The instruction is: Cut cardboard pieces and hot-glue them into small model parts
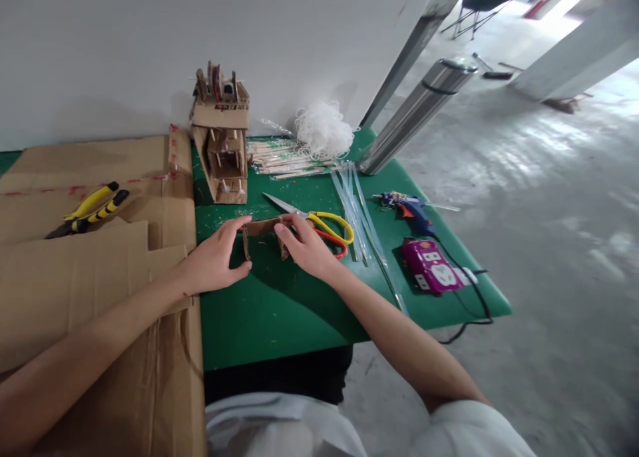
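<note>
A: Where's the bent cardboard piece [264, 227]?
B: Frame centre, above the green table [239, 337].
A: Hands?
B: Left hand [217, 257] grips its left flap, thumb low, fingers on top. Right hand [307, 247] pinches the right end.
A: Around it?
B: Scissors [317, 215] just beside right hand. Cardboard structure [229, 118] upper left of centre. Glue gun [419, 219] right of frame, pliers [90, 207] left.
</note>
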A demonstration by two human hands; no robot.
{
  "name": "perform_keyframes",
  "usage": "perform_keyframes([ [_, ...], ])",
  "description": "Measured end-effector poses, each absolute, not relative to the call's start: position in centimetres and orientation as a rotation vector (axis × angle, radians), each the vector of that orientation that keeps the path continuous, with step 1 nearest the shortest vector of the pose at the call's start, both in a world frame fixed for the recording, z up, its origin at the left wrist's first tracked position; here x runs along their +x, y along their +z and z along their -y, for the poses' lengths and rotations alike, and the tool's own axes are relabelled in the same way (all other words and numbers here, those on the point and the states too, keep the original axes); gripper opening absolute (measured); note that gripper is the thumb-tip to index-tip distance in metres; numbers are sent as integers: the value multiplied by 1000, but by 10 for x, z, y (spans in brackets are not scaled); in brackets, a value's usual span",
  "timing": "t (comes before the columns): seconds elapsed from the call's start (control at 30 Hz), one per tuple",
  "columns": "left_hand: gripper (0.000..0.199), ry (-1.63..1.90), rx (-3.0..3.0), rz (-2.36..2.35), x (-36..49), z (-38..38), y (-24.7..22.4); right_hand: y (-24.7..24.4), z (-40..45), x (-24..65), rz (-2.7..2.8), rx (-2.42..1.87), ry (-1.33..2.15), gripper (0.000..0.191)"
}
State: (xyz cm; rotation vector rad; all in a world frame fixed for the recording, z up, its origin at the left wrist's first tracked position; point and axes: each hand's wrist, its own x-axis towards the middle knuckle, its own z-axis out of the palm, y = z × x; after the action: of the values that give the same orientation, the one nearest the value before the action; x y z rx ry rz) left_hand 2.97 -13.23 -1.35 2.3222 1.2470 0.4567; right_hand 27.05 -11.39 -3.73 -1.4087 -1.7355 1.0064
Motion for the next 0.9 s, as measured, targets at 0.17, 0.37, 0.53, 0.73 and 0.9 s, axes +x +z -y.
perform_keyframes([
  [0.17,86,661,2215,-1258,28,130,-17,-34,112,269,1533,-1315,1275,41],
  [0.37,84,663,2030,-1222,26,128,-21,-25,111,271,1306,-1130,1414,40],
  [0.53,107,451,2052,-1207,29,126,-24,-25,114,269,1363,-1152,1490,45],
  [0.73,124,268,2213,-1343,32,122,-23,-27,116,264,1498,-1252,1470,44],
  [0.9,123,169,2376,-1442,32,124,-27,-32,116,264,1545,-1292,1422,36],
])
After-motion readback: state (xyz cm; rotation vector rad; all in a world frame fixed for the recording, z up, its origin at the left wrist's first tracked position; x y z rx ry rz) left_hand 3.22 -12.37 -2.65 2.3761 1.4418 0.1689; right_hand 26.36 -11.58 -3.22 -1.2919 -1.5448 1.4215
